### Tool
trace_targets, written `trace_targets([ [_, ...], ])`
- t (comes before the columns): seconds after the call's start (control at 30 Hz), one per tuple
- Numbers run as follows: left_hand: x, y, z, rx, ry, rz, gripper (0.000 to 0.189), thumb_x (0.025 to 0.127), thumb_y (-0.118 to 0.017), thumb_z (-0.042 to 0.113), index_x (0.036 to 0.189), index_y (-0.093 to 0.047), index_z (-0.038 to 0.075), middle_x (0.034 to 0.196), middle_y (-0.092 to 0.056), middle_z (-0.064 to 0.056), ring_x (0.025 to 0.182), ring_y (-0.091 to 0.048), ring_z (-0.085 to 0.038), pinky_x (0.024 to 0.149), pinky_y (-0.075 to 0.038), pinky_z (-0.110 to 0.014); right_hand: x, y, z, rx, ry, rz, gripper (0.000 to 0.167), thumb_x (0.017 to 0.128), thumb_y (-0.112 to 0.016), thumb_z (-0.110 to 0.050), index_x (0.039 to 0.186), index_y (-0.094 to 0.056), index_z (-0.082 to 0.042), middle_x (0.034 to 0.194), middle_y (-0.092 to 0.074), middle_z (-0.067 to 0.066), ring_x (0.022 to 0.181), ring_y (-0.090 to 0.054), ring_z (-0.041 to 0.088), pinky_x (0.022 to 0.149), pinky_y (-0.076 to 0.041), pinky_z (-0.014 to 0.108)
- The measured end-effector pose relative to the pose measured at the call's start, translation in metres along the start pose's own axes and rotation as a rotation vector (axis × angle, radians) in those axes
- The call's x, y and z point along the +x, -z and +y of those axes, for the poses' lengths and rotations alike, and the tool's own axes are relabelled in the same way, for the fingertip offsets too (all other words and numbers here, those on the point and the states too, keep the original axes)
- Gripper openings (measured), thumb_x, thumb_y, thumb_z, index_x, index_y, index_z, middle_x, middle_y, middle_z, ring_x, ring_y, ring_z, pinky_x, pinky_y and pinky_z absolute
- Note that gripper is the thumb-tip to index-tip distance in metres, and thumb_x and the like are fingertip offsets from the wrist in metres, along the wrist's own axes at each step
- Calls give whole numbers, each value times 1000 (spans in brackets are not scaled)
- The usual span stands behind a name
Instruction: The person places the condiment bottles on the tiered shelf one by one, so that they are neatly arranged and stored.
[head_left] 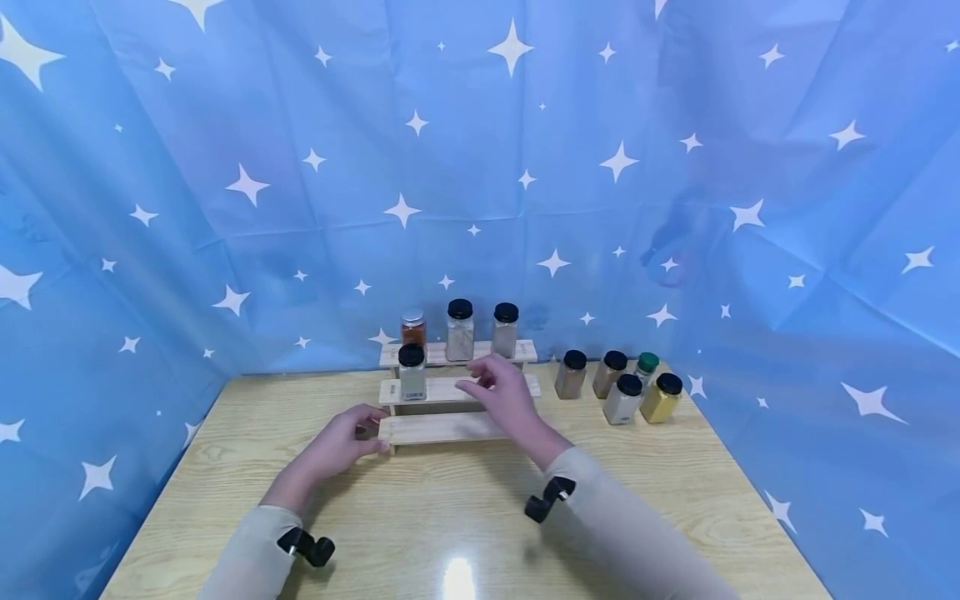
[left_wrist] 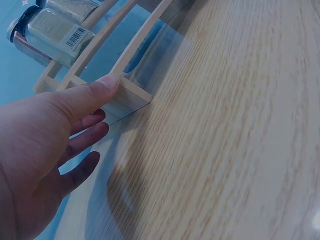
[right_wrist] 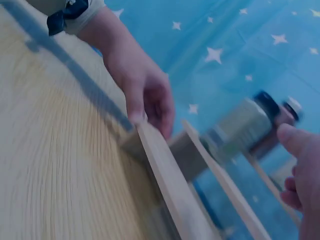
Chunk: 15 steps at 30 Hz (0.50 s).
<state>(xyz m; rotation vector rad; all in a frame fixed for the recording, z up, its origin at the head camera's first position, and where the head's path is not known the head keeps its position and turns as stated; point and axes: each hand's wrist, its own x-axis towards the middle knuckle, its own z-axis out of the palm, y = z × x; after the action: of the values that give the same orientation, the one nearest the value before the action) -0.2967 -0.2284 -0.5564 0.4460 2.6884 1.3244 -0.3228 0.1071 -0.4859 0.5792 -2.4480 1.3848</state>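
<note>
A three-tier wooden rack [head_left: 442, 428] stands at the back of the table. My left hand [head_left: 347, 440] grips the left end of its lowest tier; in the left wrist view the thumb [left_wrist: 107, 82] presses on the corner. Over the right part of the rack hovers my right hand [head_left: 512, 402], fingers loosely bent, holding nothing. A pale spice jar with a black lid [head_left: 412, 377] stands on the left of the middle tier. Along the top tier are a red-orange jar with a silver lid [head_left: 413, 332], a whitish jar [head_left: 460, 333] and a greyish jar [head_left: 506, 333], partly behind my right hand.
Right of the rack stand several more jars: two brownish ones [head_left: 571, 379], a white one [head_left: 622, 404], a yellow one [head_left: 662, 402] and a green-lidded one [head_left: 647, 363]. A blue starred curtain [head_left: 480, 167] hangs behind the wooden table [head_left: 450, 517].
</note>
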Motion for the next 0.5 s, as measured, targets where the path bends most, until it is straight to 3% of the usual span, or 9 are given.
trace_targets([
  [0.23, -1, 0, 3, -4, 8, -3, 52, 98, -88, 22, 144, -68, 7, 131, -70, -8, 125, -67, -32, 111, -56, -57, -22, 57, 39, -54, -41, 66, 26, 101, -85, -27, 118, -79, -9, 102, -70, 0, 87, -68, 16, 74, -62, 30],
  [0.4, -2, 0, 3, -5, 11, -10, 53, 98, -88, 24, 144, -67, 7, 132, -70, -8, 125, -67, -32, 111, -56, -58, -38, 98, 60, -62, -144, 127, 31, 101, -85, -27, 125, -75, -9, 113, -70, 9, 96, -68, 22, 77, -61, 27],
  [0.5, -2, 0, 3, -1, 13, -9, 54, 98, -88, 26, 144, -67, 8, 132, -70, -8, 125, -67, -32, 110, -56, -58, -48, 118, 73, -110, -164, 169, 33, 102, -85, -25, 127, -73, -7, 117, -69, 14, 98, -67, 24, 77, -59, 25],
])
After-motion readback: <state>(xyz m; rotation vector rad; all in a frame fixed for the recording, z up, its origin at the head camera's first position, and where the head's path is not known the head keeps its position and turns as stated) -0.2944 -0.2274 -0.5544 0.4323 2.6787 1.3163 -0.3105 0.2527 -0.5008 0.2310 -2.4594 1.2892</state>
